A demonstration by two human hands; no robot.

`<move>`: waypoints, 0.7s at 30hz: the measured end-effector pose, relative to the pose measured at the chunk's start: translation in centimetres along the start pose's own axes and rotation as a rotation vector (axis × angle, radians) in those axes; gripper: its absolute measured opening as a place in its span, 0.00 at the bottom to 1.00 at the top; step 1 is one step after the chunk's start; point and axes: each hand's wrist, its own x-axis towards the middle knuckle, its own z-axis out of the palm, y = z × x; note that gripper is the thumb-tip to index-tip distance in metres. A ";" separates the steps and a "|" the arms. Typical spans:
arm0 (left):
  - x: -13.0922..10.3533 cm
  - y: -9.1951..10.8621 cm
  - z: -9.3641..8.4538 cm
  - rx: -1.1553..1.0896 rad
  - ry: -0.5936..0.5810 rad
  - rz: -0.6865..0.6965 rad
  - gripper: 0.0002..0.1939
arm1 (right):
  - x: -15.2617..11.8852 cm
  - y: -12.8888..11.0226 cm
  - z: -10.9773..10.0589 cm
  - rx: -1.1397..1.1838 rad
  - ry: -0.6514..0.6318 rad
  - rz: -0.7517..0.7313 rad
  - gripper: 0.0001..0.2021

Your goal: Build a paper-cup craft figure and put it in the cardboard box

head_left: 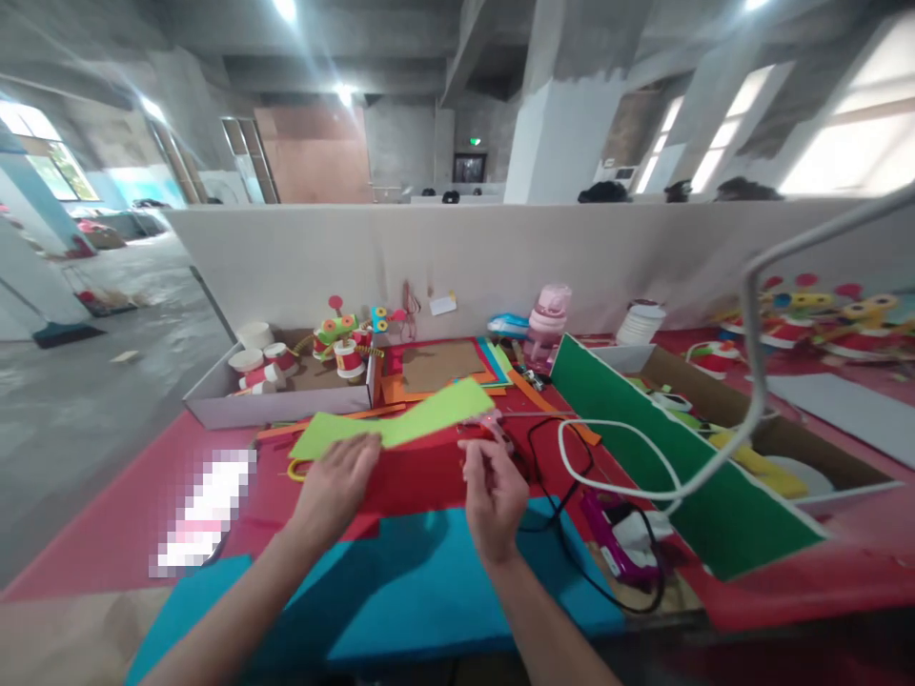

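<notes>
From the head view, our left hand [337, 481] lies flat and open, palm down, fingers spread over a red sheet [415, 472] and touching the lower edge of a lime-green sheet [396, 424] that lies across it on the tabletop [143, 495]. Our right hand [497, 491] is curled, fingers pinched on a small red tool [486, 429] whose tip meets the right end of the lime-green sheet; what the tool is we cannot tell. The green sheet lies just ahead of both hands, stretching leftward from the right hand. A blue sheet [429, 581] lies beneath our wrists. Right of the right hand lie a black cord [564, 495], a white cable [615, 438] and a purple glue gun [615, 543], beside a green board [664, 476].
</notes>
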 end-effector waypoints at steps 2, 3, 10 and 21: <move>-4.2 0.8 1.4 0.012 -0.075 0.077 0.21 | -2.2 -1.1 -1.3 -0.102 -0.241 -0.181 0.11; -5.9 1.2 2.0 0.009 -0.099 0.106 0.20 | -3.2 -1.5 -1.5 -0.143 -0.383 -0.256 0.11; -9.0 2.1 2.8 0.010 -0.203 0.121 0.19 | -5.4 -0.3 0.5 -0.442 -0.832 -0.425 0.17; -8.2 1.8 2.2 -0.042 -0.248 0.072 0.20 | 3.5 6.5 -4.8 -1.013 -0.404 -0.056 0.03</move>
